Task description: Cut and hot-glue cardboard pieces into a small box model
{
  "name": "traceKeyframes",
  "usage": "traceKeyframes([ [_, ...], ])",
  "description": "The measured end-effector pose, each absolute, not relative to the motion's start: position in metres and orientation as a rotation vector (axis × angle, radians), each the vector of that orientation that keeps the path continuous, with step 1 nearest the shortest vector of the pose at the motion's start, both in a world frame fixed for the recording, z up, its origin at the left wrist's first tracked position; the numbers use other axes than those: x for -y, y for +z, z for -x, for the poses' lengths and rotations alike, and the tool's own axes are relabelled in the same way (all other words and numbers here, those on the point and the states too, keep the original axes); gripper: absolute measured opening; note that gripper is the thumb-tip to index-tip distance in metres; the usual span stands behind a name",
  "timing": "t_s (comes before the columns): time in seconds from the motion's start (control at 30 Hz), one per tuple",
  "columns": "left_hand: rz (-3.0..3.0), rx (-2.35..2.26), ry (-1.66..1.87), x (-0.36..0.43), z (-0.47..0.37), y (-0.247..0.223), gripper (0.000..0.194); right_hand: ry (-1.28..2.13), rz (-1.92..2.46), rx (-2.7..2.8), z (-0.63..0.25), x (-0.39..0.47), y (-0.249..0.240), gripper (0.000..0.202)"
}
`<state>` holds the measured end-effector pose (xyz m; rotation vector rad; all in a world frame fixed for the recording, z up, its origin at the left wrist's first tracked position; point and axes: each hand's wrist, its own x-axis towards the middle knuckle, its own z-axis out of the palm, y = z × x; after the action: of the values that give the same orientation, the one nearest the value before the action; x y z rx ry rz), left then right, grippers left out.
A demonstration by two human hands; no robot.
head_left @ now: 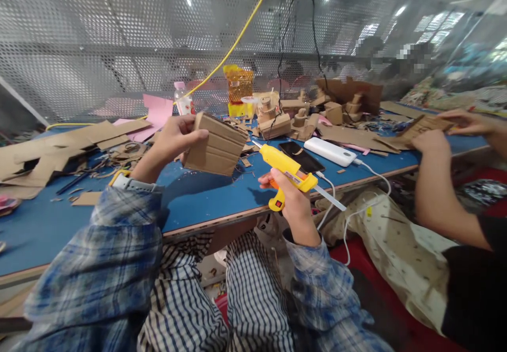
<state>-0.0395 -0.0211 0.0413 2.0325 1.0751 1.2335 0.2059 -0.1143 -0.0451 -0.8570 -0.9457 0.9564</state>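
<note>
My left hand grips a small cardboard box by its left side, thumb on the near face, and holds it tilted above the blue table. Ridged strips run across the box's face. In my right hand is a yellow hot glue gun, my fingers wrapped round its handle. Its nozzle points up and left toward the box's right edge, with a small gap between them. A white glue stick sticks out of the gun's back end.
A black phone and a white power bank with white cables lie right of the glue gun. Cardboard scraps cover the left side. A bottle and yellow bag stand behind. At right, another person's hands hold cardboard.
</note>
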Motion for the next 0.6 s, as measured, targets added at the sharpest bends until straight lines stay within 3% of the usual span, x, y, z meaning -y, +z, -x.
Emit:
traceKeyframes([
  [0.4,-2.067,-0.957,1.088,0.034,0.02,0.032,0.051,0.918,0.858,1.114,-0.185,0.113,-0.039,0.03],
  [0.6,-2.004,-0.958,1.187,0.015,0.027,0.022,0.045,0.873,0.815,0.972,-0.193,0.112,-0.039,0.03],
])
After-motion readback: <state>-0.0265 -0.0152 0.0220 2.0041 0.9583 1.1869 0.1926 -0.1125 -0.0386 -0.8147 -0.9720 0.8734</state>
